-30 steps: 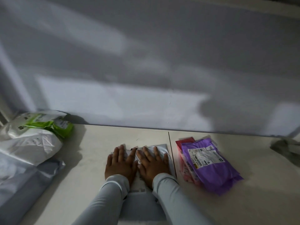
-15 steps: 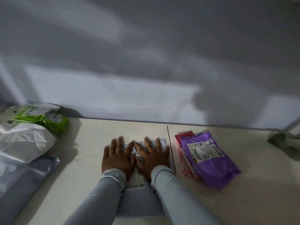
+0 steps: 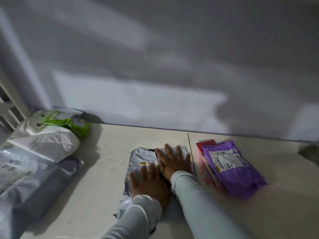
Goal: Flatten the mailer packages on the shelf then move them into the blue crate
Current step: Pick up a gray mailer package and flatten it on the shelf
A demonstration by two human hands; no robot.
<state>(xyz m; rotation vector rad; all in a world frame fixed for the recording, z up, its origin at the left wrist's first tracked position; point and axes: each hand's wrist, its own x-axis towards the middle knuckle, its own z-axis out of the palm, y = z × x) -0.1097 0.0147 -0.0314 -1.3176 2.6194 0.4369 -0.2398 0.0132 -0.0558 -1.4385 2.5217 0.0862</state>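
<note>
A grey-white mailer package (image 3: 141, 156) with a small yellow label lies on the pale shelf (image 3: 103, 169) in front of me. My left hand (image 3: 150, 184) presses flat on its near half, fingers straight. My right hand (image 3: 173, 163) presses flat on its far right part, fingers spread. To the right lies a purple mailer (image 3: 233, 168) with a white label, stacked on a red-pink mailer (image 3: 206, 145). No blue crate is in view.
A heap of puffy mailers fills the left side: a white and green one (image 3: 60, 120), a white one (image 3: 50, 144) and grey ones (image 3: 31, 175). A grey wall (image 3: 172, 66) backs the shelf. A dark object (image 3: 310, 152) sits at the right edge.
My left hand has slid back toward me along the mailer, uncovering its far left part and yellow label. My right hand stays pressed near the far end.
</note>
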